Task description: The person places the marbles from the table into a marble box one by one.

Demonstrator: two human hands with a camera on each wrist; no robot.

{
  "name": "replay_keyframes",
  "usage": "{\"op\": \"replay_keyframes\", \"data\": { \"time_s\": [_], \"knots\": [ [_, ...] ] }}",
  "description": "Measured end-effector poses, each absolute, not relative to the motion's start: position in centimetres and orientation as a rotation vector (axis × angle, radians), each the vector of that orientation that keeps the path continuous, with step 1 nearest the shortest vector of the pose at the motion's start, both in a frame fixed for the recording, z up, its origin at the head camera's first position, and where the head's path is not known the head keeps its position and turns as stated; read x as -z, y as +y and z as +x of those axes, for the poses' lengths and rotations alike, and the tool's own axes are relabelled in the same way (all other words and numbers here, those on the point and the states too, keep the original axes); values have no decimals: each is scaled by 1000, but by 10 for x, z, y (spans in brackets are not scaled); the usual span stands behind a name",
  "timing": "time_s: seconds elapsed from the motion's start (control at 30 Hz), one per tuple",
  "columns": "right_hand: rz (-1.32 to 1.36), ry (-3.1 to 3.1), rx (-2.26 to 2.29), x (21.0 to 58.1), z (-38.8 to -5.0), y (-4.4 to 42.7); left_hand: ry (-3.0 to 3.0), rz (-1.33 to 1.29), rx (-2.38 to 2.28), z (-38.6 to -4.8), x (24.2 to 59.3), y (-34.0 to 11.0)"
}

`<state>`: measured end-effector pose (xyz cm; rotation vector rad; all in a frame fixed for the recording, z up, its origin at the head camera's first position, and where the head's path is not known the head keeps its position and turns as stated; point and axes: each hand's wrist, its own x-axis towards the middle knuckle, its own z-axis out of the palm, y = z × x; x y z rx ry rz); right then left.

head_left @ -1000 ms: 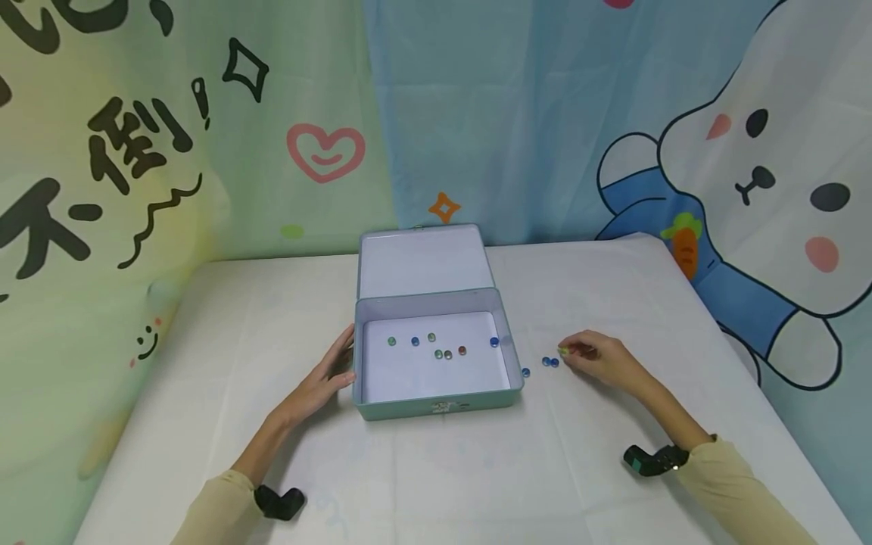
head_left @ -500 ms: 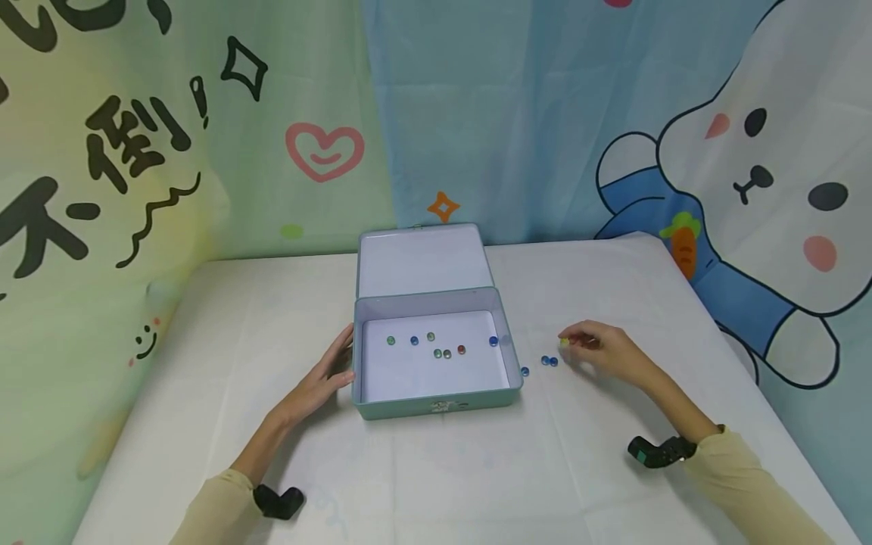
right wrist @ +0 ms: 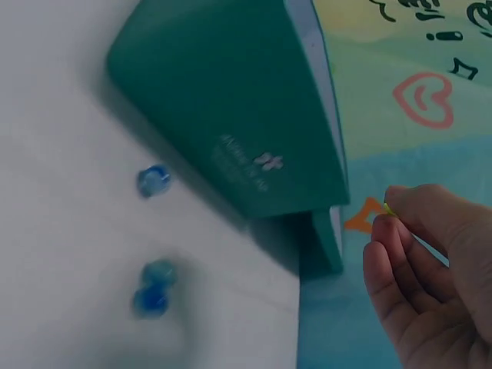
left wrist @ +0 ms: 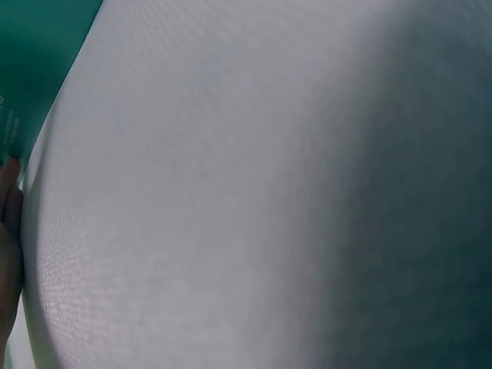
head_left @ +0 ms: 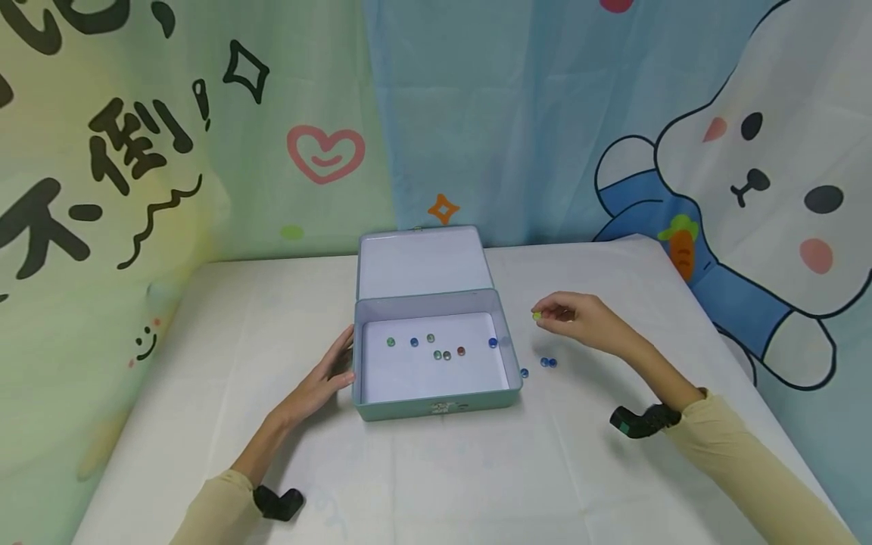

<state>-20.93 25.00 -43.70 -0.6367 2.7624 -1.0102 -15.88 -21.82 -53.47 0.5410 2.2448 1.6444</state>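
Note:
A green tin box (head_left: 436, 409) stands on the table with its lid (head_left: 425, 261) folded back; several green and blue marbles and a red marble (head_left: 461, 351) lie inside. My left hand (head_left: 316, 390) rests against the box's left side, fingers fairly straight; the left wrist view catches only its edge. Above the table, right of the box, my right hand (head_left: 579, 322) pinches a yellow-green marble (head_left: 537, 316) between thumb and fingertips. In the right wrist view just a sliver of that marble shows. Below that hand, two blue marbles (head_left: 548, 362) touch each other on the cloth.
One more blue marble (head_left: 524, 373) lies close to the box's right front corner. White cloth (head_left: 450, 477) covers the table. Behind it hangs a printed curtain (head_left: 463, 121) with a cartoon rabbit. A black device is strapped to each wrist.
My right hand has lifted off the table with the yellow-green marble and moved left toward the box. The left hand stays at the box's side.

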Motion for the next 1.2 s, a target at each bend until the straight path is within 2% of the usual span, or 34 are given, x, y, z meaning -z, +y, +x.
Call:
{"op": "replay_keyframes", "data": {
  "time_s": [0.57,0.87,1.2],
  "knots": [
    [-931,2542,992,411,-259,151,2230,533,-1656,-157,533,-216],
    [-1021,2411,646,424,-269,119,2225,515,-1644,-158,530,-216],
    [-968,2371,377,444,-277,89,2224,520,-1653,-157,532,-218]
  ]
}}
